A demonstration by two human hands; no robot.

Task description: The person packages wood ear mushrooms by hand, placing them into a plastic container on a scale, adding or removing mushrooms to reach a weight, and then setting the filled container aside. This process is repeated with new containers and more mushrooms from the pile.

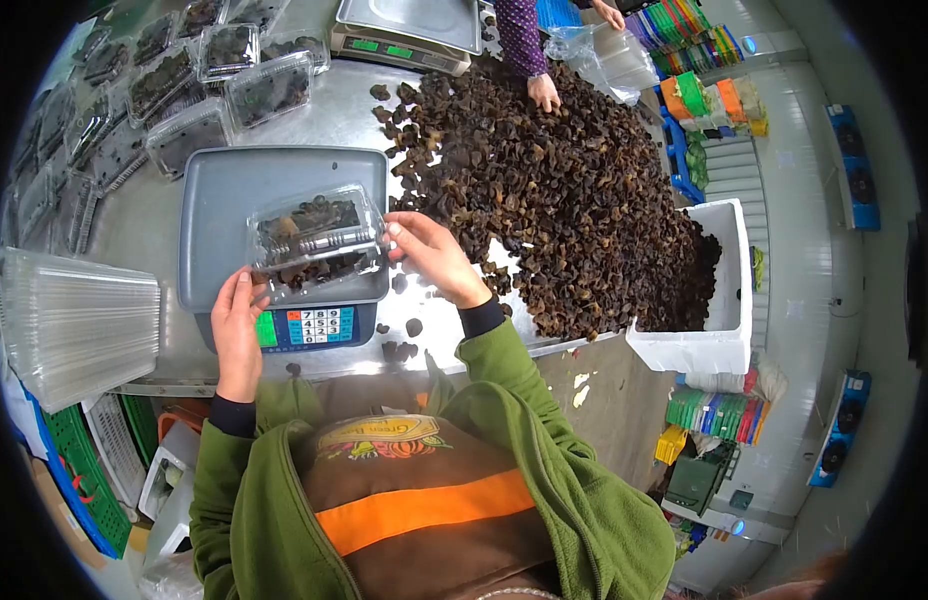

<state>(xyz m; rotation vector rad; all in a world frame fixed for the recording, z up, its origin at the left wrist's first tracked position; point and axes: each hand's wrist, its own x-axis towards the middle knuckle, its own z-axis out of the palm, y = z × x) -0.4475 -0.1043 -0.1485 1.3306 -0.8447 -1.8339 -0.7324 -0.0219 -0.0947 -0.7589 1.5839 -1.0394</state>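
A clear plastic clamshell box (314, 240) with dark wood ear mushrooms inside is held over the grey scale tray (219, 200). My left hand (239, 325) grips the box's lower left corner between thumb and fingers. At its right end, my right hand (431, 255) pinches the edge. Whether the box touches the tray is hard to tell. Below the tray is the scale's keypad (320, 326), beside a lit green display. To the right spreads a large heap of wood ear mushrooms (564, 210).
Filled clamshell boxes (269, 90) crowd the back left. Stacked clear lids or trays (84, 315) stand at left. A second scale (409, 25) is behind. Another person's hand (544, 93) reaches into the heap. A white foam box (724, 290) is at the heap's right end.
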